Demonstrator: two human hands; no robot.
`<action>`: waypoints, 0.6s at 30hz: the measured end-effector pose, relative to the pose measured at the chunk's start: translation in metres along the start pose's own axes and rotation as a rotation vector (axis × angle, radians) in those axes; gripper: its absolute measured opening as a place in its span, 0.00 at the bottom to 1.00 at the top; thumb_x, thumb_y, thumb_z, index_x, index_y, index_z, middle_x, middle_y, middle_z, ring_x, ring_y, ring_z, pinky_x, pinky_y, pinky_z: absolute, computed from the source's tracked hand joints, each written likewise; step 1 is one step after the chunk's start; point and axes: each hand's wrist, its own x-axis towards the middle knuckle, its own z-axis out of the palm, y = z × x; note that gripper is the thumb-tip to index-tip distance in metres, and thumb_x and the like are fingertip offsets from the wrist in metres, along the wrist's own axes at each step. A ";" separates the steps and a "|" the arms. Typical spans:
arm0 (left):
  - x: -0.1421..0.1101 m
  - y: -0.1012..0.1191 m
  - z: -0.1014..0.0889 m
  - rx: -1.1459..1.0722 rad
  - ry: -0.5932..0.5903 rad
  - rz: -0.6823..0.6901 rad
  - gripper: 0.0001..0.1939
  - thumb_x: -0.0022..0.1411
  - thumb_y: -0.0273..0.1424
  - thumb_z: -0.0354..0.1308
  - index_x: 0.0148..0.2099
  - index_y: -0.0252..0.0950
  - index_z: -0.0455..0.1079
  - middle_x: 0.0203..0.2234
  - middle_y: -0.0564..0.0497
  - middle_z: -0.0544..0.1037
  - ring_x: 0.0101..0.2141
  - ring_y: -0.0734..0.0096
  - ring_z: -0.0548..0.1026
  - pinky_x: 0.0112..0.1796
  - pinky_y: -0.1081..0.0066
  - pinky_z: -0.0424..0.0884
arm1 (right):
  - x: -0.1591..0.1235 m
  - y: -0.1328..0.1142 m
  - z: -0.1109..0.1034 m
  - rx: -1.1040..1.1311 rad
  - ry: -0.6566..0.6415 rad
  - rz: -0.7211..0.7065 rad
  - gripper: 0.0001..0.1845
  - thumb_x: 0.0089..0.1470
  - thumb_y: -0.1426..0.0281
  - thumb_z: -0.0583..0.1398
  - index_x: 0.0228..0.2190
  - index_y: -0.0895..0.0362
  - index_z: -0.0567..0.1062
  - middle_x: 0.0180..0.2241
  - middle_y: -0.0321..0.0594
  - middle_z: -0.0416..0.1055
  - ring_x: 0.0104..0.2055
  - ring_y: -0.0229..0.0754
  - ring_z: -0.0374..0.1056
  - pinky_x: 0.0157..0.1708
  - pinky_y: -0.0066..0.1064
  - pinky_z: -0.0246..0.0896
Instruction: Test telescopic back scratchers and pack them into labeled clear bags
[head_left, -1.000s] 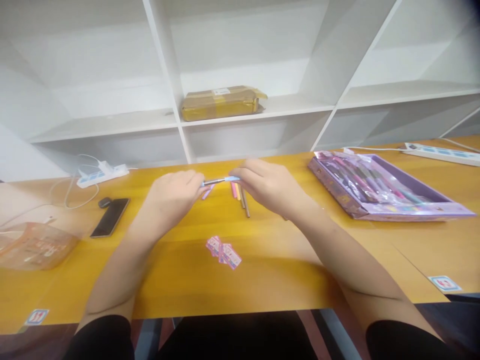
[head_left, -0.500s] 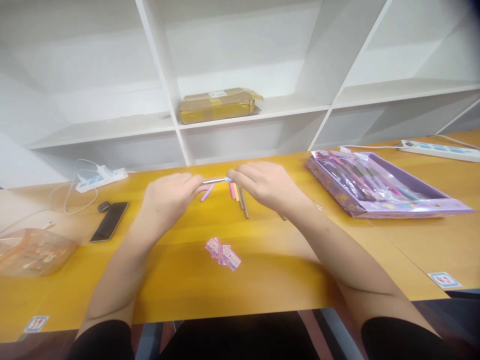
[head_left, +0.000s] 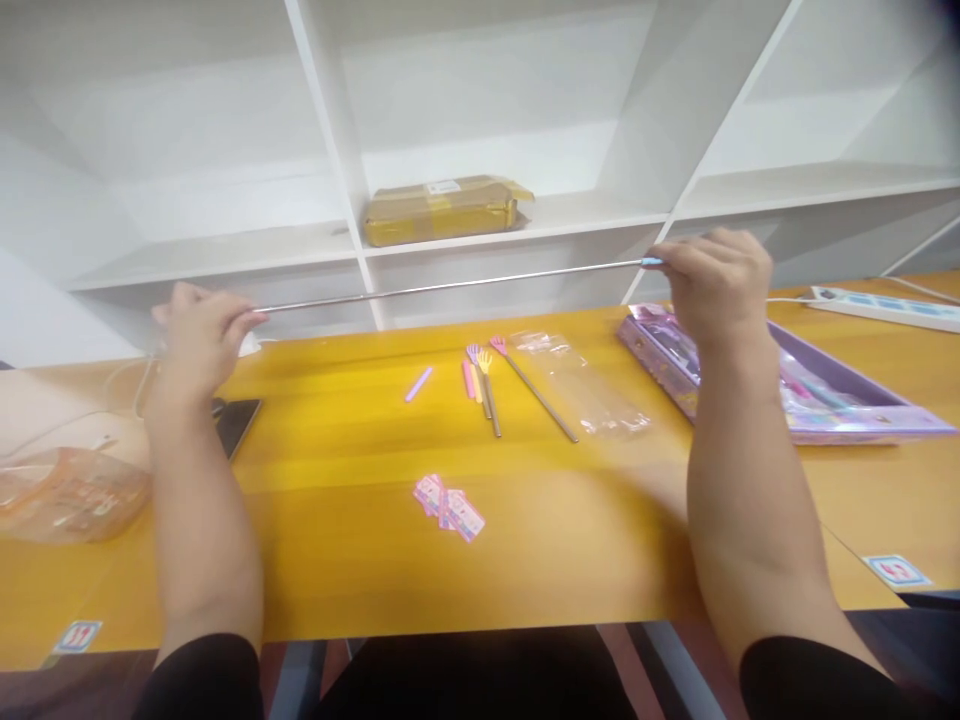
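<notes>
A telescopic back scratcher (head_left: 450, 286), pulled out long, stretches between my hands above the table. My left hand (head_left: 201, 330) pinches one end of its thin metal rod. At the light blue end, my right hand (head_left: 716, 280) is closed round it, hiding the tip. Below lie a pink hand-headed back scratcher (head_left: 538, 392), a yellow one (head_left: 486, 372) and a purple one (head_left: 473, 355). Beside them are a pink tube (head_left: 469, 380) and an orange tube (head_left: 477, 385). A separate purple tube (head_left: 418, 384) lies further left.
Small pink cards (head_left: 450, 508) lie near the front, with a clear plastic bag (head_left: 589, 385) behind. On the right stands a purple box (head_left: 885, 418) of wrapped pieces. A phone (head_left: 238, 425) and orange bag (head_left: 82, 490) are left. A taped parcel (head_left: 442, 215) sits on the shelf.
My hands have moved far apart, left and right, and upward. The rod between them has lengthened greatly. The scratchers and plastic bag on the table have come into view.
</notes>
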 end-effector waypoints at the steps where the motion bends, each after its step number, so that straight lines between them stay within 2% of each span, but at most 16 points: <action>1: 0.000 -0.002 0.002 -0.023 -0.011 0.000 0.22 0.83 0.47 0.48 0.48 0.39 0.77 0.42 0.45 0.82 0.53 0.53 0.63 0.56 0.54 0.50 | -0.001 0.006 0.001 0.002 -0.011 0.029 0.18 0.77 0.61 0.58 0.39 0.53 0.85 0.39 0.52 0.86 0.38 0.47 0.67 0.44 0.39 0.55; 6: 0.002 0.016 0.002 -0.027 -0.019 -0.010 0.15 0.78 0.40 0.52 0.44 0.38 0.75 0.38 0.45 0.79 0.52 0.54 0.62 0.55 0.55 0.49 | -0.005 0.008 -0.003 0.114 -0.032 0.066 0.15 0.73 0.71 0.56 0.44 0.54 0.84 0.44 0.53 0.85 0.45 0.47 0.74 0.48 0.35 0.61; 10: 0.003 0.031 0.000 -0.041 -0.005 -0.049 0.11 0.75 0.39 0.55 0.46 0.38 0.74 0.38 0.47 0.75 0.53 0.54 0.63 0.54 0.56 0.48 | -0.005 0.002 -0.009 0.122 -0.079 0.104 0.11 0.71 0.69 0.58 0.43 0.53 0.82 0.42 0.51 0.83 0.44 0.47 0.74 0.46 0.34 0.61; 14: 0.003 0.036 0.002 -0.012 0.078 -0.152 0.18 0.73 0.45 0.59 0.38 0.36 0.67 0.40 0.45 0.73 0.54 0.51 0.64 0.53 0.55 0.49 | -0.005 0.004 -0.007 0.135 -0.069 0.096 0.10 0.71 0.66 0.59 0.44 0.53 0.81 0.41 0.50 0.81 0.43 0.46 0.73 0.45 0.35 0.61; 18: 0.002 0.036 0.005 -0.014 0.170 -0.218 0.23 0.69 0.49 0.63 0.35 0.37 0.60 0.43 0.43 0.74 0.55 0.46 0.64 0.56 0.50 0.52 | -0.007 0.011 -0.004 0.162 -0.004 0.050 0.13 0.72 0.63 0.59 0.44 0.54 0.82 0.40 0.50 0.81 0.41 0.46 0.73 0.43 0.35 0.61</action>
